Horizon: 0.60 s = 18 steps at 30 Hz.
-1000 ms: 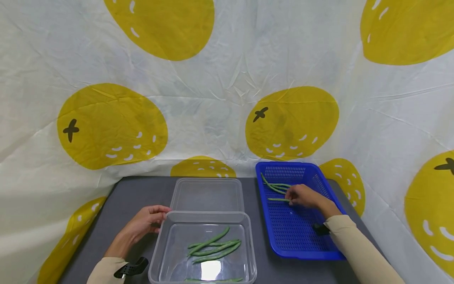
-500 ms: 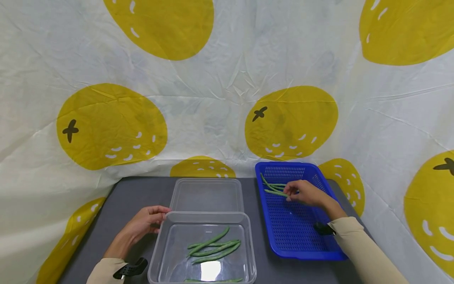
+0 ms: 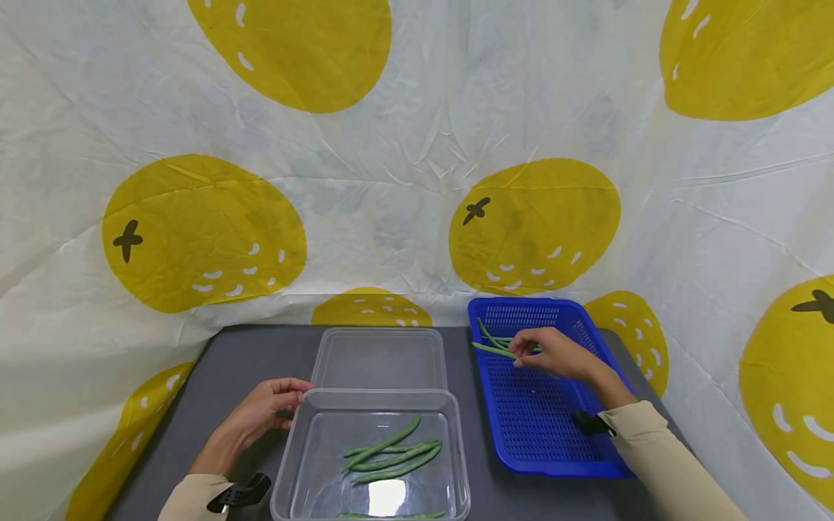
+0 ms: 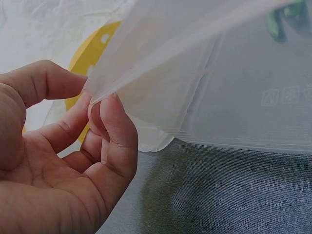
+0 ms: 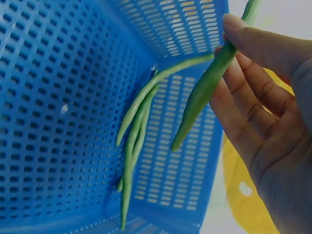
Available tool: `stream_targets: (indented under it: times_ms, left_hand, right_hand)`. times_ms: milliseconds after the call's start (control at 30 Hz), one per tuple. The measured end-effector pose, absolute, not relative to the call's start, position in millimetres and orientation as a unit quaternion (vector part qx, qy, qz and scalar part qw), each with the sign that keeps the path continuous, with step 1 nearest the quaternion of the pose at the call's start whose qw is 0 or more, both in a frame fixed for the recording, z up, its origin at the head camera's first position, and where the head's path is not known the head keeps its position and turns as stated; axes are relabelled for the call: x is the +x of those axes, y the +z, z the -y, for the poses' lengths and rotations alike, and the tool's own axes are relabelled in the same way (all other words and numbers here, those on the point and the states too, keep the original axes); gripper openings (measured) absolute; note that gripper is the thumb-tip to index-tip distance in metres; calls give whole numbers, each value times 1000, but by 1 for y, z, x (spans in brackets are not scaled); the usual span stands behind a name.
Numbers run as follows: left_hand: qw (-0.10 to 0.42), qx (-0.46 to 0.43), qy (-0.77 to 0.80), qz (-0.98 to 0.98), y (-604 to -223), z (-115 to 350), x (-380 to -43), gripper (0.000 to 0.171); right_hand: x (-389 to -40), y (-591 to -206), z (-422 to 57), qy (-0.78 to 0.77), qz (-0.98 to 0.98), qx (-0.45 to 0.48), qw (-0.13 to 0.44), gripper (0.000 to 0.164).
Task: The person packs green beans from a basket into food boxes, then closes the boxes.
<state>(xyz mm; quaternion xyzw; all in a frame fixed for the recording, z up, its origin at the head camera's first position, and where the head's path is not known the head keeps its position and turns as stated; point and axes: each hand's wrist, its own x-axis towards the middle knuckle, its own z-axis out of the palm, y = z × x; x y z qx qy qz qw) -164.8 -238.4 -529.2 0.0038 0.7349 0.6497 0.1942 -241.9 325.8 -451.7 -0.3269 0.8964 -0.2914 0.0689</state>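
My right hand [image 3: 554,354] pinches a green bean [image 5: 207,85] between thumb and fingers, above the blue basket [image 3: 531,464]. Deeper in the basket, several other green beans [image 5: 131,141] lie in a loose bunch by its far left wall, partly behind the hand in the head view. With thumb and fingertips my left hand [image 3: 260,412] pinches the rim corner of a clear plastic container [image 3: 459,441]; the left wrist view shows the rim [image 4: 100,92] between them. Inside that container, several green beans [image 3: 394,459] lie on the bottom.
Behind the container a clear plastic lid [image 3: 381,358] lies flat on the dark grey table [image 3: 274,347]. A white cloth [image 3: 378,181] with yellow fruit prints hangs at the back and sides. The basket stands right of the container, with a strip of table between.
My right hand has lifted a green bean off the basket's bottom and carried it slightly left, toward the basket's left rim. The left hand stays at the container's corner.
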Motion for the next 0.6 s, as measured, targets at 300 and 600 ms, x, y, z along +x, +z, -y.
stream_targets:
  times_ms: [300,600]
  left_hand:
    - [194,-3,649,-736,-530,238,-164,35]
    - [193,6,650,-735,-530,239,-163,36]
  right_hand:
    - [-232,-444,-307,-307,-883,-352,54,16]
    - [-222,-440,-287,-304,-874,-374,58,16]
